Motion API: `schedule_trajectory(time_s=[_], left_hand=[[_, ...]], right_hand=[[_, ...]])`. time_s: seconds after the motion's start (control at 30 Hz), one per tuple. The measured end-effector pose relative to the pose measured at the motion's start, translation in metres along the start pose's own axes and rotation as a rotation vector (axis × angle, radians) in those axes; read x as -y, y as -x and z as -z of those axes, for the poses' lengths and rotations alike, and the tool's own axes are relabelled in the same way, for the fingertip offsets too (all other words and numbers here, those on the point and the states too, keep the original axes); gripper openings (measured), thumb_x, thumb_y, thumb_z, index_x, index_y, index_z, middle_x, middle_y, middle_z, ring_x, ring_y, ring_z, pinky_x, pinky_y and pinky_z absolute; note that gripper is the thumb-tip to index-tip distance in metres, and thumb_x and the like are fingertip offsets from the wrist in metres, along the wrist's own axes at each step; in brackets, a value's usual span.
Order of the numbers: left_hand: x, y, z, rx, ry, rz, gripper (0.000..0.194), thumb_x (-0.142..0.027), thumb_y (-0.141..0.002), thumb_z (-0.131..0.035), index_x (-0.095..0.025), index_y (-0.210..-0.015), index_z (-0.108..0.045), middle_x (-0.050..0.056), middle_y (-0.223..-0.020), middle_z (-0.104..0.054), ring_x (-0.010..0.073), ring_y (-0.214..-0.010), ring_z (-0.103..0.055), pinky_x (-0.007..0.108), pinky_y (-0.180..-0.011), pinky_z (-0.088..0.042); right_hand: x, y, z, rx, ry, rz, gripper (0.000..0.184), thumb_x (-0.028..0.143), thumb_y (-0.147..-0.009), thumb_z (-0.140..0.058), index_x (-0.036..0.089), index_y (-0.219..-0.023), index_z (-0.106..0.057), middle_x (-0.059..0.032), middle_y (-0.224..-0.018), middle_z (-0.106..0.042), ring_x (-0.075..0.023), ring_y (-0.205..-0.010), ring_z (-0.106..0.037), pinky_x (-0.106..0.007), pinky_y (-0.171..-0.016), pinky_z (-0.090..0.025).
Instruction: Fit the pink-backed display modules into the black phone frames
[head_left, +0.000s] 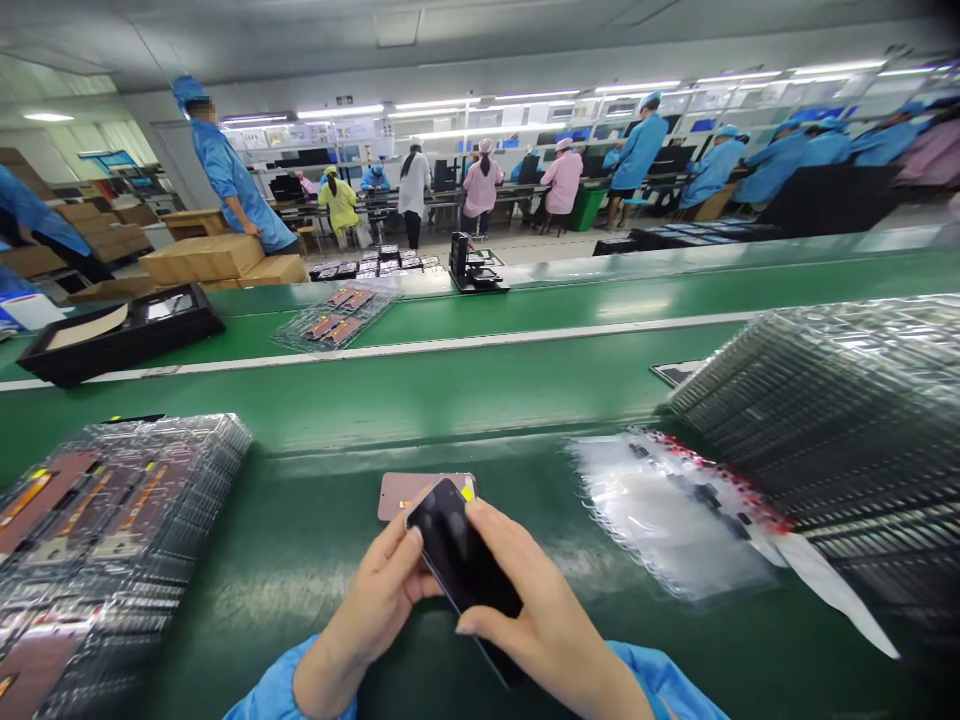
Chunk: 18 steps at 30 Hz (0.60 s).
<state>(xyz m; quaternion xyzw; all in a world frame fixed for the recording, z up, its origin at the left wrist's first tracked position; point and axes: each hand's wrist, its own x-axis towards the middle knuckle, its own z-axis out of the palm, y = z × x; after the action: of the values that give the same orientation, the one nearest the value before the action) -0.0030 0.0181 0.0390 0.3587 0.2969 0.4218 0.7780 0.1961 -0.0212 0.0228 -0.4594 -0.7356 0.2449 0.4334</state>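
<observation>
Both my hands hold a black glossy phone screen panel (459,560) tilted above the green table. My left hand (375,600) grips its left edge with curled fingers. My right hand (536,610) wraps over its right side, thumb under the lower edge. Just beyond the panel a pinkish-brown phone part (405,490) with a yellow tab lies flat on the table. Blue sleeves cover both my wrists.
A stack of clear trays with brown parts (105,540) stands at left. A tall slanted stack of clear trays (847,420) and loose plastic bags (675,510) lie at right. Beyond is a green conveyor (525,300) with a black tray (120,335). Several workers sit and stand at far benches.
</observation>
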Motion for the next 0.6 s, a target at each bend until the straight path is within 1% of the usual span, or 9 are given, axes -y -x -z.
schedule_trajectory(time_s=[0.07,0.13,0.2,0.27,0.33,0.43,0.5,0.57,0.6], left_hand=[[-0.011,-0.002,0.0,-0.054,-0.044,0.022,0.036,-0.04,-0.092,-0.061,-0.017,-0.119,-0.069,0.013,-0.105,-0.076,0.0228,-0.089,-0.073,0.032,-0.072,-0.062],[-0.022,-0.004,0.002,-0.066,-0.093,0.041,0.038,-0.04,-0.093,-0.059,-0.013,-0.119,-0.068,0.015,-0.102,-0.076,0.0226,-0.085,-0.073,0.032,-0.07,-0.062],[-0.028,-0.006,0.004,-0.063,-0.121,0.048,0.04,-0.04,-0.094,-0.058,-0.012,-0.121,-0.066,0.015,-0.104,-0.076,0.0232,-0.086,-0.073,0.033,-0.07,-0.063],[-0.03,-0.007,0.005,-0.057,-0.136,0.055,0.04,-0.04,-0.095,-0.056,-0.011,-0.121,-0.066,0.016,-0.102,-0.076,0.0241,-0.087,-0.073,0.035,-0.071,-0.063],[-0.028,-0.007,0.004,-0.059,-0.136,0.057,0.041,-0.042,-0.095,-0.056,-0.012,-0.119,-0.067,0.016,-0.102,-0.076,0.0245,-0.088,-0.073,0.035,-0.072,-0.063],[-0.023,-0.006,0.0,-0.025,-0.107,0.069,0.044,-0.047,-0.096,-0.051,-0.014,-0.123,-0.065,0.016,-0.111,-0.074,0.0247,-0.095,-0.072,0.033,-0.073,-0.063],[-0.019,-0.002,-0.004,0.043,-0.103,0.107,0.044,-0.047,-0.095,-0.054,-0.016,-0.124,-0.065,0.015,-0.114,-0.073,0.0233,-0.095,-0.072,0.031,-0.072,-0.063],[-0.015,0.001,-0.007,0.092,-0.133,0.155,0.04,-0.041,-0.091,-0.062,-0.015,-0.122,-0.067,0.013,-0.107,-0.075,0.0202,-0.087,-0.073,0.027,-0.07,-0.062],[-0.013,0.003,-0.008,0.094,-0.155,0.169,0.038,-0.038,-0.089,-0.066,-0.015,-0.119,-0.069,0.012,-0.101,-0.076,0.0183,-0.082,-0.073,0.025,-0.069,-0.062]], right_hand=[[-0.003,-0.004,0.006,0.044,-0.302,-0.226,0.069,0.057,-0.094,-0.054,0.023,-0.151,-0.037,-0.0155,-0.142,-0.056,-0.0317,-0.131,-0.052,-0.053,-0.109,-0.041],[-0.004,-0.008,0.012,0.16,-0.56,-0.411,0.058,0.054,-0.099,-0.046,0.021,-0.146,-0.047,-0.0129,-0.124,-0.069,-0.0278,-0.117,-0.063,-0.047,-0.103,-0.047],[-0.004,-0.012,0.015,0.291,-0.724,-0.486,0.05,0.054,-0.098,-0.05,0.019,-0.131,-0.063,-0.009,-0.104,-0.075,-0.0252,-0.1,-0.069,-0.041,-0.092,-0.052],[-0.004,-0.013,0.014,0.333,-0.797,-0.505,0.046,0.055,-0.094,-0.057,0.017,-0.113,-0.072,-0.0061,-0.091,-0.074,-0.0221,-0.086,-0.068,-0.036,-0.081,-0.053],[-0.005,-0.013,0.011,0.287,-0.804,-0.523,0.043,0.056,-0.09,-0.062,0.015,-0.097,-0.075,-0.0036,-0.081,-0.07,-0.0182,-0.076,-0.063,-0.031,-0.073,-0.05],[-0.005,-0.011,0.008,0.183,-0.784,-0.536,0.042,0.055,-0.087,-0.066,0.014,-0.083,-0.072,-0.0005,-0.07,-0.064,-0.0138,-0.066,-0.056,-0.027,-0.065,-0.045],[-0.005,-0.011,0.008,0.101,-0.797,-0.546,0.041,0.055,-0.087,-0.067,0.015,-0.081,-0.071,0.0,-0.069,-0.063,-0.0132,-0.065,-0.054,-0.026,-0.064,-0.044],[-0.006,-0.012,0.007,0.02,-0.821,-0.57,0.041,0.056,-0.086,-0.068,0.016,-0.084,-0.072,-0.0008,-0.071,-0.065,-0.0145,-0.067,-0.055,-0.028,-0.066,-0.046],[-0.006,-0.012,0.007,-0.008,-0.825,-0.58,0.041,0.057,-0.085,-0.068,0.016,-0.086,-0.073,-0.0012,-0.072,-0.065,-0.0152,-0.068,-0.056,-0.028,-0.067,-0.047]])
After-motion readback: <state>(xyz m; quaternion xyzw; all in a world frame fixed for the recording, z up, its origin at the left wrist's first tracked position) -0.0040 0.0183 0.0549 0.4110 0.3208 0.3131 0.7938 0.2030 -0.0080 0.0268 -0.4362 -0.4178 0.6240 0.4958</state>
